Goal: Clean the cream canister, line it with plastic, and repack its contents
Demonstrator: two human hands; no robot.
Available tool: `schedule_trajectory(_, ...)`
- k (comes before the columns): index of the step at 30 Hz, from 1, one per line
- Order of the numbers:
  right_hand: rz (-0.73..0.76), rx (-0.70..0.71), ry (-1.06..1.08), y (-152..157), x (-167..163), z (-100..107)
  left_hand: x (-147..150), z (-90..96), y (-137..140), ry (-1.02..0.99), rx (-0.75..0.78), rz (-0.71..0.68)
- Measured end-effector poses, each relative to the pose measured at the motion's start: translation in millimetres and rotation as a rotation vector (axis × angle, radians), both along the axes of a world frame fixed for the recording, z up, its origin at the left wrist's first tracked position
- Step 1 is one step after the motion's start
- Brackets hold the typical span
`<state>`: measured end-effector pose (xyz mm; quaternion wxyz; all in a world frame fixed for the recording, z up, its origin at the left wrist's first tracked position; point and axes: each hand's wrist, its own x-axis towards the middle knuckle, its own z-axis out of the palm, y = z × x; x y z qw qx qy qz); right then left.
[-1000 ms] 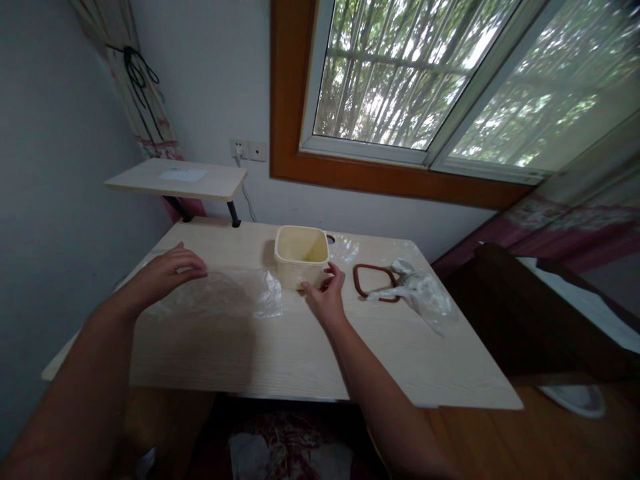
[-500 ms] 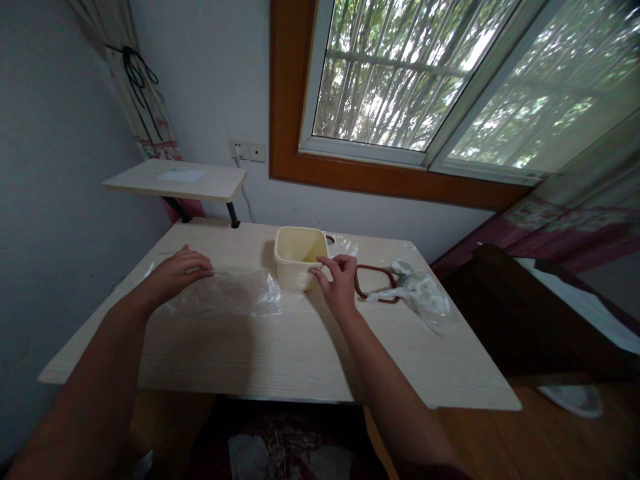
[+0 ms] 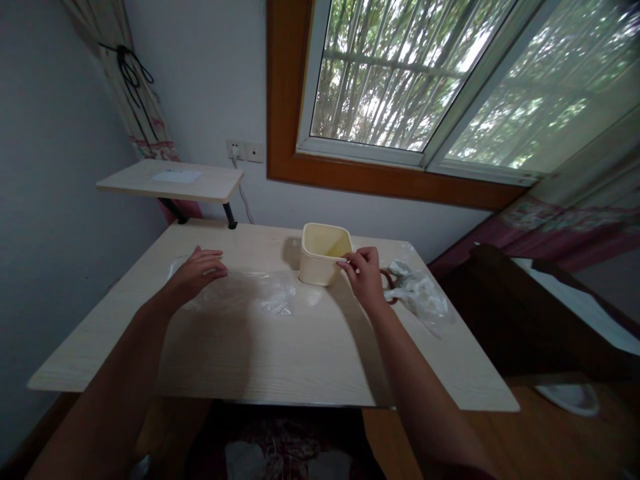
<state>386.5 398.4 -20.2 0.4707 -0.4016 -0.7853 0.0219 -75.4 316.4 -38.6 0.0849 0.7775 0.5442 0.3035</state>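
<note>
A cream-yellow plastic bin [image 3: 320,268] with rounded corners stands upright near the back middle of the table. My right hand [image 3: 366,275] pinches its rim at the near right corner between thumb and fingers. Something brighter yellow-green shows on the inside, too dim to name. My left hand [image 3: 199,275] hovers at or just over a flat clear plastic bag [image 3: 255,293], fingers stretched out and nothing visible in them. Whether they touch the bag I cannot tell. The bag lies left of the bin.
Right of my right hand lies a crumpled clear plastic bag [image 3: 420,293], beside a reddish-brown loop [image 3: 390,287] partly hidden by that hand. A small raised shelf [image 3: 215,183] with a paper stands at the back left. Behind the table [image 3: 280,360] are a wall and window.
The bin has shifted right across the table with my right hand on its rim. My left hand has also moved right. The reddish-brown loop is now mostly covered by my right hand.
</note>
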Motion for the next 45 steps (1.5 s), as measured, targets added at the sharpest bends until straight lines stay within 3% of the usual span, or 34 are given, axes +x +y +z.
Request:
schedule_trajectory(9,0.010,-0.070,0.068,-2.1,19.6,0.8,10.0,-4.0,16.2,-0.038,-0.024,0.088)
schedule_trajectory(14,-0.092,0.013,0.191,-35.6,5.7,-2.6,13.5,4.1,16.0,-0.029,-0.017,0.064)
schedule_trajectory(16,-0.069,0.029,0.218,-53.8,-7.9,-8.9,16.0,8.0,15.2,-0.027,-0.009,0.063)
schedule_trajectory(21,0.190,-0.111,0.193,-86.3,-51.7,-34.7,22.8,14.9,12.9,-0.022,0.037,0.025)
schedule_trajectory(27,0.251,-0.257,0.217,-88.3,-79.4,-65.2,37.4,27.0,4.6,-0.088,0.065,-0.021)
schedule_trajectory(30,0.368,-0.393,0.247,-88.5,-79.9,-71.1,45.3,33.9,0.6,-0.129,0.048,-0.031)
schedule_trajectory(32,0.353,-0.508,0.331,-90.8,-78.5,-71.8,47.0,34.1,-0.5,-0.158,0.050,-0.009)
schedule_trajectory(37,0.174,-0.639,0.589,-95.3,-76.2,-70.6,35.1,7.0,-2.7,-0.398,0.042,0.253)
schedule_trajectory(39,0.142,-0.690,0.700,-94.6,-76.4,-70.6,26.5,-10.9,-6.4,-0.613,-0.081,0.366)
schedule_trajectory(45,0.072,-0.807,0.915,-87.8,-78.0,-68.0,4.0,-44.9,-27.6,-1.082,-0.472,0.379)
